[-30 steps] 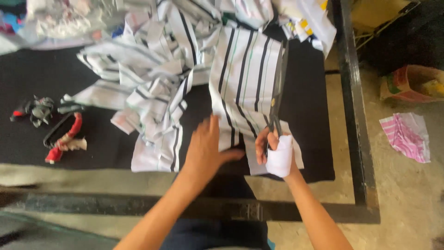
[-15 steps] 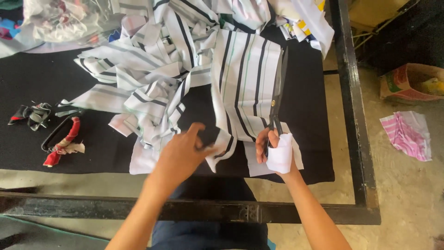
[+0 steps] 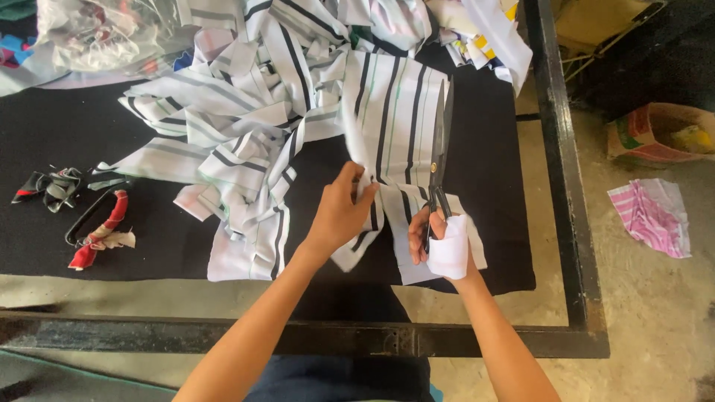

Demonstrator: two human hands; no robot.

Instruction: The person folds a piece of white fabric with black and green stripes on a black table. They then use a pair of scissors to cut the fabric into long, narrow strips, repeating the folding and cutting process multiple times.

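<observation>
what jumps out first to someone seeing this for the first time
The long black scissors stand out, lying along a white striped fabric panel near the table's right side, held by the right hand, which is wrapped in white cloth. The left hand pinches the panel's lower left edge. Behind lies a heap of striped fabric strips on the black table mat.

Bench layout
Fabric pile (image 3: 298, 112) on bench (image 3: 551, 186), scissors (image 3: 439, 156) at its right edge; fabric scraps (image 3: 74, 208) left; cloth (image 3: 649, 216) on floor, right.
</observation>
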